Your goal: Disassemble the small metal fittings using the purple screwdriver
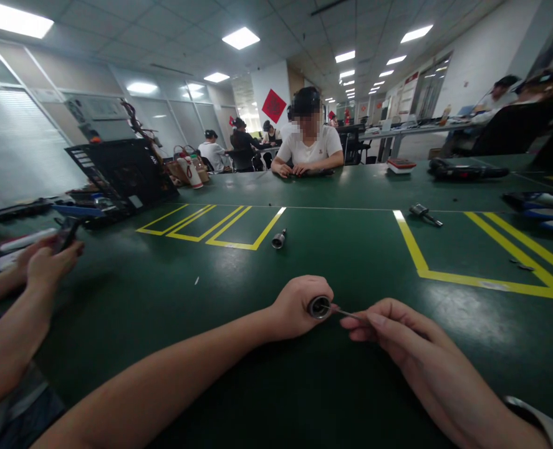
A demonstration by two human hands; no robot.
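Note:
My left hand (pixel 299 305) is closed around a round metal socket (pixel 320 307), its open end turned towards me. Between the thumb and fingers of my right hand (pixel 398 330) is a thin metal rod (pixel 348 313). The rod's far end reaches into or across the socket's mouth; how deep it goes I cannot tell. Most of the socket's body is hidden in my left fist. Beyond my hands a similar metal socket with a narrow shank (pixel 278 239) lies on the green table (pixel 164 324).
Farther right lies another metal tool piece (pixel 426 214), with small dark bits (pixel 522 265) near yellow tape (pixel 486 285). A black power tool (pixel 466 169) and a red-and-white box (pixel 400 165) are behind. Another person's hands (pixel 52 262) hold a phone at left; someone sits opposite (pixel 311 146).

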